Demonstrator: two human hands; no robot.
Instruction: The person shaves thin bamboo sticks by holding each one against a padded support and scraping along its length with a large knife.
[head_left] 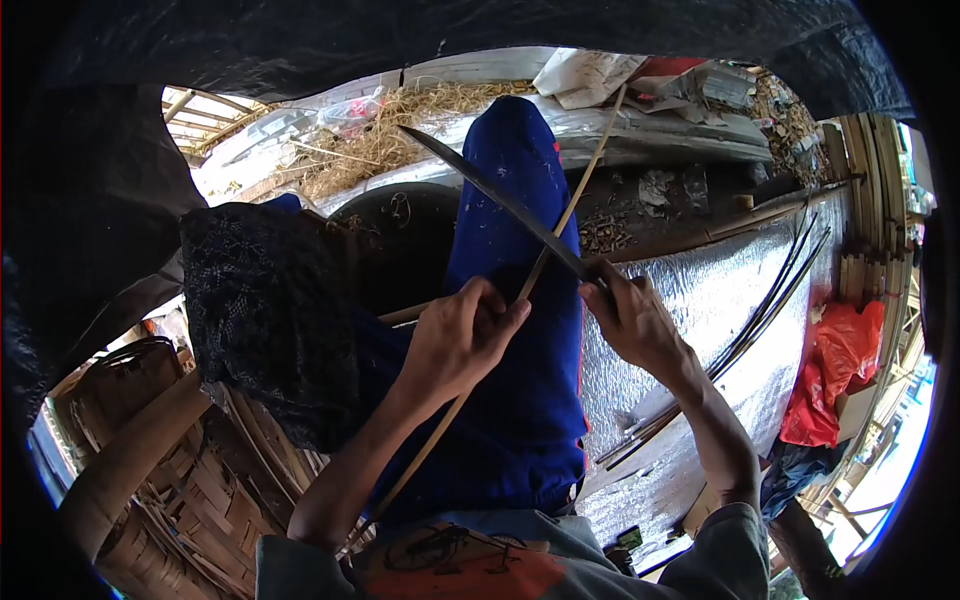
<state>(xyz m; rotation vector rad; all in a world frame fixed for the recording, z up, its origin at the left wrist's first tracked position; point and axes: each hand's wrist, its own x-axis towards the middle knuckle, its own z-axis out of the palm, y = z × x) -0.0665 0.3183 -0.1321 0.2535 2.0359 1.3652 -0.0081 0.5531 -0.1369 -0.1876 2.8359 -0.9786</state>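
So, far left of my blue trouser leg [545, 380] there was a jumble of flat woven pieces [205, 485], and closer in on that same side sat a black patterned cloth [270, 310]. Beyond the leg, off to its left, a messy pile of dry straw [400, 125] was lying around. My left grip [465, 335] was just over the leg's left side, thumb and fingers pinching a long thin strip [573, 201], which slanted across the leg and poked out past its far right. My right grip [632, 315], at the leg's right edge, was wrapped tight round the handle end of a knife [490, 190], its dark blade crossing the strip right above the leg. Right of the leg was a shiny silver sheet [660, 310] with some thin dark strips [765, 310] on it, and farthest right of it, a crumpled red plastic bag [835, 370].
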